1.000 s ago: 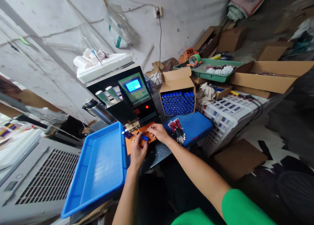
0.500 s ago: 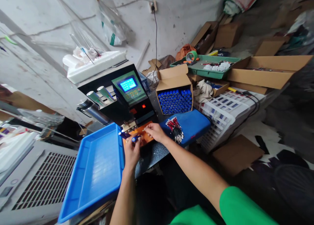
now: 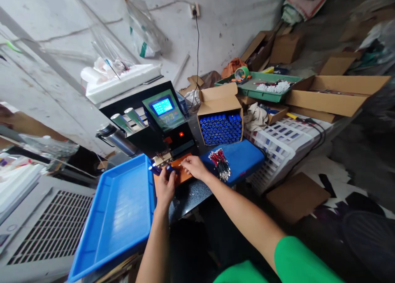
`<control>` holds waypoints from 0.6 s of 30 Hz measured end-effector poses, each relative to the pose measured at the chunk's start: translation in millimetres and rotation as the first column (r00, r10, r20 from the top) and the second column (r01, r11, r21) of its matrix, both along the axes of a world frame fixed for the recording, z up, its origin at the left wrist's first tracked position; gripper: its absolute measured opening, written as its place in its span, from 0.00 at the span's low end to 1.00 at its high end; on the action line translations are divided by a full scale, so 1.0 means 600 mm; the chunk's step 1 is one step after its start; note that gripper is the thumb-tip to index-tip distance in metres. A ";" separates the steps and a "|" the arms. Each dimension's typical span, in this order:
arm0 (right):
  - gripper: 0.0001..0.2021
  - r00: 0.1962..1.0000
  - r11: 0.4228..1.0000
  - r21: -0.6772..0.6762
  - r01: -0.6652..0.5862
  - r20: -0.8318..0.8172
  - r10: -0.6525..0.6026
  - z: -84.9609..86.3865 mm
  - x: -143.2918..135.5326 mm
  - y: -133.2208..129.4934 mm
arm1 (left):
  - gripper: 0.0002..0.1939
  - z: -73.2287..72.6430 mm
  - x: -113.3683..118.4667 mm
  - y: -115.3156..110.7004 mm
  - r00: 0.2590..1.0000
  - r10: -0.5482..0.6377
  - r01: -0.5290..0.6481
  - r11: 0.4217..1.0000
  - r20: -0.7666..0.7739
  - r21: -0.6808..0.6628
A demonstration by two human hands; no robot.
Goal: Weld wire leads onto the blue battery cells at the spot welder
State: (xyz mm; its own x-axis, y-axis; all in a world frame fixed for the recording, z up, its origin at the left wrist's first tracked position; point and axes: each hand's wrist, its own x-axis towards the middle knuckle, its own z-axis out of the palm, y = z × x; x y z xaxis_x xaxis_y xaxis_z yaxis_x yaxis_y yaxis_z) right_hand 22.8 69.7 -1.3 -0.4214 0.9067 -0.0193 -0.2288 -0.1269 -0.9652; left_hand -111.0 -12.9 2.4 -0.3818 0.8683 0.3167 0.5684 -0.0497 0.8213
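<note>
My left hand [image 3: 167,184] is closed round a blue cylindrical cell [image 3: 169,168] at the front of a black machine [image 3: 163,110] with a lit display. Another blue cell lies just left of its fingers, by the brass-coloured fixture [image 3: 162,158]. My right hand [image 3: 194,167] is pinched over the orange plate [image 3: 182,177], with a small pale tip showing at its fingers; the rest of what it holds is too small to make out. Right of it, a bundle of red and black wires [image 3: 220,165] lies on a blue pad [image 3: 247,159].
A carton of blue cells [image 3: 220,106] stands behind the pad. At the left is a blue tray [image 3: 123,213]. Farther right are a white plastic basket [image 3: 277,139], a green tray [image 3: 262,93] and an open cardboard box [image 3: 339,100].
My left hand has moved slightly up toward the machine's fixture with the blue cell, which is now nearer the fixture. My right hand has hardly moved.
</note>
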 end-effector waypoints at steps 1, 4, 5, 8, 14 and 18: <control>0.09 1.000 1.000 -0.008 -0.008 0.001 0.008 0.002 0.000 0.000 | 0.19 0.000 0.001 0.000 1.000 0.004 -0.004 1.000 0.007 0.008; 0.11 0.999 0.998 -0.042 -0.039 -0.008 0.039 0.009 -0.002 -0.002 | 0.19 -0.001 0.005 0.001 0.999 0.013 -0.014 1.000 0.035 0.020; 0.11 0.999 0.997 -0.052 -0.050 -0.014 0.050 0.012 -0.003 -0.002 | 0.19 -0.002 0.006 0.002 0.999 0.018 -0.019 1.000 0.042 0.020; 0.12 0.997 0.994 -0.073 -0.077 -0.020 0.075 0.022 -0.006 -0.004 | 0.18 -0.006 0.006 0.002 0.999 0.029 -0.030 0.999 0.044 0.016; 0.11 0.994 0.990 -0.103 -0.097 -0.066 0.091 0.040 -0.023 -0.008 | 0.17 -0.012 0.005 -0.001 0.999 0.023 -0.024 1.000 0.025 0.021; 0.09 0.996 0.993 -0.099 -0.070 -0.058 0.065 0.039 -0.039 -0.011 | 0.17 -0.018 0.006 0.000 0.999 0.036 -0.037 0.999 0.013 0.036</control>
State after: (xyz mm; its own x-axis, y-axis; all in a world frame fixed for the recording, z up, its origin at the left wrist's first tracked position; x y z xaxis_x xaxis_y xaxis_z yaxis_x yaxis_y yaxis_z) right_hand -0.8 63.3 22.1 -0.4845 0.8707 -0.0845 -0.2681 -0.2397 -0.9331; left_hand -107.6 -13.2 -8.3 -0.4174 0.8416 0.3427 0.5598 -0.0590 0.8265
